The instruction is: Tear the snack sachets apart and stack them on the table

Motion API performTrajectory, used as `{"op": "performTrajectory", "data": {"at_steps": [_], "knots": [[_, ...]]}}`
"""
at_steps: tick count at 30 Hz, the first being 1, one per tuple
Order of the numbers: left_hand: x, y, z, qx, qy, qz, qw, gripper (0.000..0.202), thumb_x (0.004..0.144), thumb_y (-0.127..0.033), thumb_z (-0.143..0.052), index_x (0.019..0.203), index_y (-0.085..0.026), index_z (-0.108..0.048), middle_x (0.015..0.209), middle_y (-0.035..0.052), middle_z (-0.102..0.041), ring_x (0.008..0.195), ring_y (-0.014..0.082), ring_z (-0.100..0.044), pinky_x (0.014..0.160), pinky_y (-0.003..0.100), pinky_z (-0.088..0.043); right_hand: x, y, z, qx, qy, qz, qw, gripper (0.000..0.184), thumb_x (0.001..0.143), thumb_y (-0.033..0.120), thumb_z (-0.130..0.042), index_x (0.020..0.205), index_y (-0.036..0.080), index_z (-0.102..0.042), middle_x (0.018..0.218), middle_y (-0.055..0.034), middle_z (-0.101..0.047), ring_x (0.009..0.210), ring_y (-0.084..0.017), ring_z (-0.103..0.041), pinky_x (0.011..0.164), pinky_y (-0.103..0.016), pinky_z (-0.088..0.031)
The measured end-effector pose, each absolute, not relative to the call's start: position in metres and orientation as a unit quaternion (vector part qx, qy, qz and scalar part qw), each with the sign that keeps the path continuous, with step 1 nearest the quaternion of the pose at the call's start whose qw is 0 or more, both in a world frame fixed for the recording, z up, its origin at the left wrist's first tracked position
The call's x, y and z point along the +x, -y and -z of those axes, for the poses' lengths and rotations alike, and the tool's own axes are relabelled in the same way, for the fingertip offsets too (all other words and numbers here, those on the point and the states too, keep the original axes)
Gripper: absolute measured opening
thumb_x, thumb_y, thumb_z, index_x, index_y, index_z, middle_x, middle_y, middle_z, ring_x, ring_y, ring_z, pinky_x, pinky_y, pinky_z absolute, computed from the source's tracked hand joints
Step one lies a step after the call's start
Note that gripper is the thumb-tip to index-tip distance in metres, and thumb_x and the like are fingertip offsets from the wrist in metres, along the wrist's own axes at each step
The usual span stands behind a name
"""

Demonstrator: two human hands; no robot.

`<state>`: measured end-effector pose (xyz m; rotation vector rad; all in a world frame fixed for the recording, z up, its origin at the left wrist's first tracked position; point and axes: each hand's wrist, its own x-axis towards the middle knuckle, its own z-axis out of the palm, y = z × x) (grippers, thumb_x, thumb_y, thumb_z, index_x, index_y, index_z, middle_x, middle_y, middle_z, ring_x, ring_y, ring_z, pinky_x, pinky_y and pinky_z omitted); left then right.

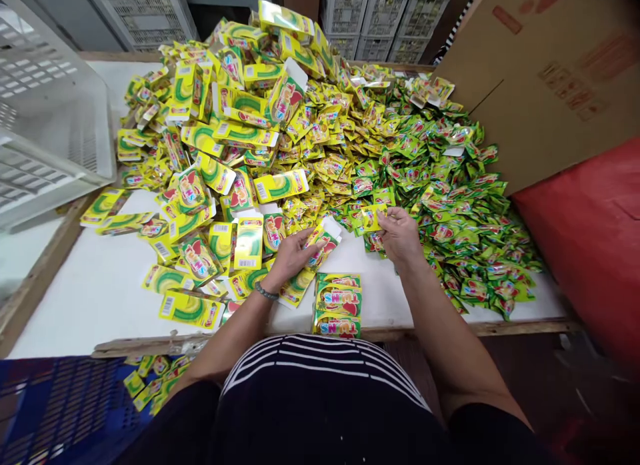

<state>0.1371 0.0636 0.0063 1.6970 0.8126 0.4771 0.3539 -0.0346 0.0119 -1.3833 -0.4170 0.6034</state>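
While the near edge (385, 333) of the counter (383, 288) runs bodyward of the fingers, I have bare room between the hands, partly taken by green-and-yellow packs (339, 305). My left hand (295, 257) has its fingers wrapped around a box with raised flaps (323, 246); my right hand (401, 237) pinches a yellow sachet (373, 218). Loose boxes (249, 244) crowd leftward of the left fingers, green sachets (450, 225) rightward of the right. Beyond both, heaped yellow sachets (327, 165) stand in the way; farther, a white crate (97, 118) left, a cardboard box (540, 98) right, stacked crates (385, 25) behind.
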Motion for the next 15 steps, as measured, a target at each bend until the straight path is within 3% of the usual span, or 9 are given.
{"op": "performTrajectory", "data": {"at_steps": [8, 15], "knots": [[0.139, -0.059, -0.019, 0.630, -0.291, -0.203, 0.691, 0.056, 0.073, -0.047, -0.074, 0.117, -0.013, -0.069, 0.107, 0.0100, -0.074, 0.093, 0.0230, -0.068, 0.081, 0.034, -0.054, 0.332, 0.029, -0.022, -0.623, 0.308, -0.296, 0.655, 0.042, 0.056, 0.045, -0.081, 0.075, 0.024, -0.049, 0.063, 0.0070, -0.050, 0.056, -0.010, -0.048, 0.054, -0.024, -0.043], [0.139, -0.056, -0.019, 0.605, -0.296, -0.204, 0.711, 0.052, 0.069, -0.048, -0.076, 0.108, -0.014, -0.070, 0.099, 0.0079, -0.074, 0.089, 0.0202, -0.067, 0.082, 0.033, -0.053, 0.328, 0.035, -0.033, -0.633, 0.422, -0.357, 0.542, 0.039, 0.060, 0.048, -0.080, 0.074, 0.022, -0.055, 0.062, 0.0070, -0.050, 0.055, -0.009, -0.043, 0.051, -0.023, -0.037]]}}
